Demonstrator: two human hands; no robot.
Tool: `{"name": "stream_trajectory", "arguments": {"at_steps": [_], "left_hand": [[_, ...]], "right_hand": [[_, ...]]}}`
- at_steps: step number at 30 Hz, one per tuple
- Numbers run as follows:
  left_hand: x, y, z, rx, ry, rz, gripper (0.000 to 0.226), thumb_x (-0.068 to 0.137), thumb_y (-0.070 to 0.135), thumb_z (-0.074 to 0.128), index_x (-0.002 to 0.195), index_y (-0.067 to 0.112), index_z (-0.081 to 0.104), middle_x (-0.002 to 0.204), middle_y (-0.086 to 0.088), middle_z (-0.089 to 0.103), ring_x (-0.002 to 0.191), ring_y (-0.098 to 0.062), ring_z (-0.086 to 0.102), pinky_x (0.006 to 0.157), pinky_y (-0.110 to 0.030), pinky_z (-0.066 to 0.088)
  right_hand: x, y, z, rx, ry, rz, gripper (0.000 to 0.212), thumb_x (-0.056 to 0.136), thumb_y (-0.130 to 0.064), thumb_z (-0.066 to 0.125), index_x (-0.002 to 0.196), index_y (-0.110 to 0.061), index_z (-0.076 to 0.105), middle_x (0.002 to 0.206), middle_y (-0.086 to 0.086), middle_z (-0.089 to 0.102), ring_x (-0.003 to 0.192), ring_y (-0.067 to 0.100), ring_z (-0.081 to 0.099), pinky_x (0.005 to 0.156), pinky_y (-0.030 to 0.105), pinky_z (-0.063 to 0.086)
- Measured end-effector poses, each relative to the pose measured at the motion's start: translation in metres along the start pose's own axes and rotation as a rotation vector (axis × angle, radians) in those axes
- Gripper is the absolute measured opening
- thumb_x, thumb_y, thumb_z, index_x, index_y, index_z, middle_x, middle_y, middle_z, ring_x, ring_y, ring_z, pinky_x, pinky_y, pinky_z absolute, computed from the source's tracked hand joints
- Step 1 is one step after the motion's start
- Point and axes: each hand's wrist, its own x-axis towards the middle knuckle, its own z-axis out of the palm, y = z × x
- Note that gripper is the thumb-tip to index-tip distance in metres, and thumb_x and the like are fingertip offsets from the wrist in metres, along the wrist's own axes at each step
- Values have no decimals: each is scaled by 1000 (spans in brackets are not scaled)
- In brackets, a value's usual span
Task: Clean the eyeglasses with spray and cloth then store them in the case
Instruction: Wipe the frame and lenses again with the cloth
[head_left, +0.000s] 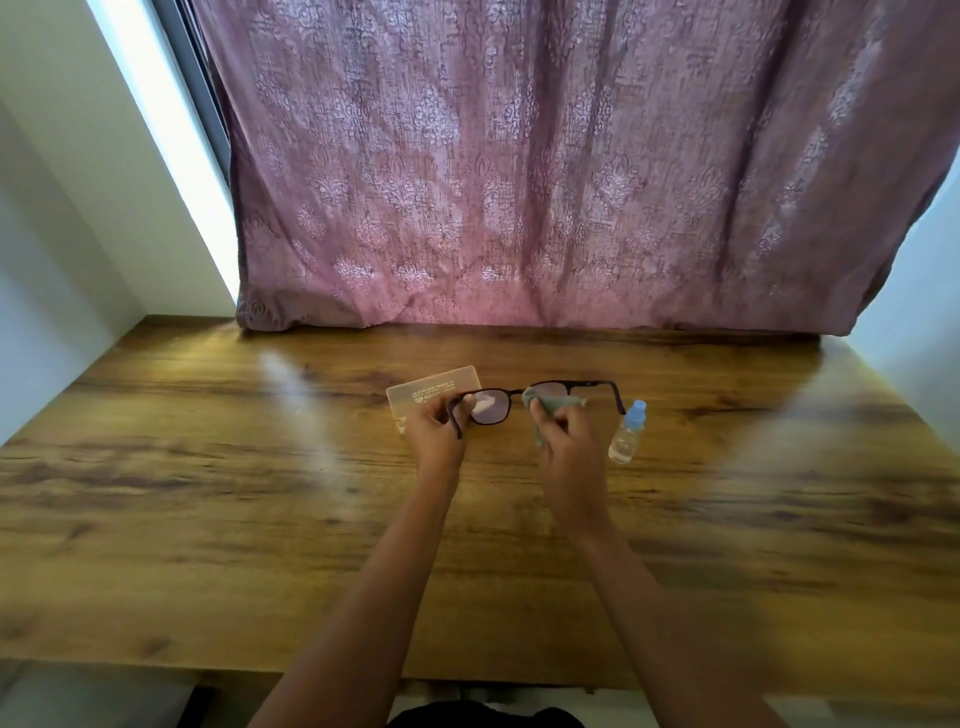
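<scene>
Both forearms reach far over the table (208, 493). The left hand (435, 427) pinches the eyeglasses (519, 400) at their left end; the right hand (563, 441) grips a cloth (540, 402), seemingly pressed to the right lens.

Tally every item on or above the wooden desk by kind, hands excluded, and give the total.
Eyeglasses: 1
Cleaning cloth: 1
Spray bottle: 1
Glasses case: 1
Total: 4
</scene>
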Motion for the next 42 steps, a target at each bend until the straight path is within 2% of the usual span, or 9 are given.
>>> {"name": "stream_trajectory", "arguments": {"at_steps": [4, 11, 18, 25, 28, 31, 34, 36, 42], "left_hand": [[0, -2, -1, 17, -10, -16, 7, 82, 4, 66, 87, 8, 66, 76, 0, 65, 75, -14, 60, 76, -37, 50], [2, 2, 1, 16, -7, -68, 5, 81, 8, 68, 85, 11, 66, 76, -2, 65, 79, -19, 59, 75, -36, 50], [3, 1, -3, 47, 10, -15, 8, 83, 10, 65, 90, 6, 67, 77, -7, 64, 76, -17, 58, 62, -19, 46], [4, 1, -2, 36, -8, -66, 13, 82, 12, 68, 93, 6, 67, 85, -8, 66, 82, -17, 59, 70, -23, 48], [1, 3, -1, 38, 1, -45, 15, 82, 13, 68, 94, 4, 67, 85, -8, 66, 82, -16, 59, 70, -22, 47], [-1, 4, -1, 33, 5, -17, 7, 83, 11, 66, 90, 8, 66, 79, -4, 64, 79, -16, 58, 67, -22, 46], [0, 3, -4, 42, 10, -2, 6, 83, 10, 65, 89, 9, 66, 77, -3, 64, 79, -16, 58, 65, -20, 47], [0, 4, -5, 63, 0, 2, 6, 83, 10, 66, 89, 9, 66, 75, 1, 64, 77, -15, 58, 63, -17, 47], [0, 5, -4, 72, -10, -49, 4, 82, 12, 67, 86, 12, 65, 77, -2, 64, 82, -19, 58, 73, -31, 47]], "right_hand": [[-6, 11, -11, -117, -6, -41, 36, 92, -24, 39, 105, 0, 63, 80, -4, 44, 72, 6, 40, 60, 10, 31], [16, 13, -8, -189, 26, -7, 34, 85, 3, 57, 119, 0, 58, 95, 15, 58, 82, 26, 55, 68, 36, 53], [-4, 0, -8, -93, -44, -89, 27, 90, -6, 54, 116, 2, 58, 85, 8, 52, 75, 17, 50, 62, 31, 50], [11, 16, -12, -192, 12, -16, 37, 86, 2, 57, 123, -3, 55, 101, 14, 58, 83, 25, 56, 68, 34, 53], [15, 5, -5, -182, 11, -35, 39, 86, 0, 57, 125, -2, 53, 99, 11, 57, 88, 18, 53, 73, 30, 53], [4, -8, -5, -118, -3, -56, 31, 92, -15, 46, 118, 0, 57, 88, 1, 51, 79, 2, 41, 63, 22, 50], [-9, -6, -9, -140, -31, -81, 35, 90, -13, 48, 122, 0, 54, 89, 3, 51, 79, 5, 43, 66, 19, 49], [-12, 1, -13, -146, -28, -86, 36, 88, -6, 55, 124, -1, 54, 88, 3, 50, 78, 7, 44, 65, 20, 51], [6, 10, -11, -136, 27, 4, 40, 87, 3, 54, 127, -4, 52, 98, 12, 56, 84, 22, 55, 70, 36, 56]]}}
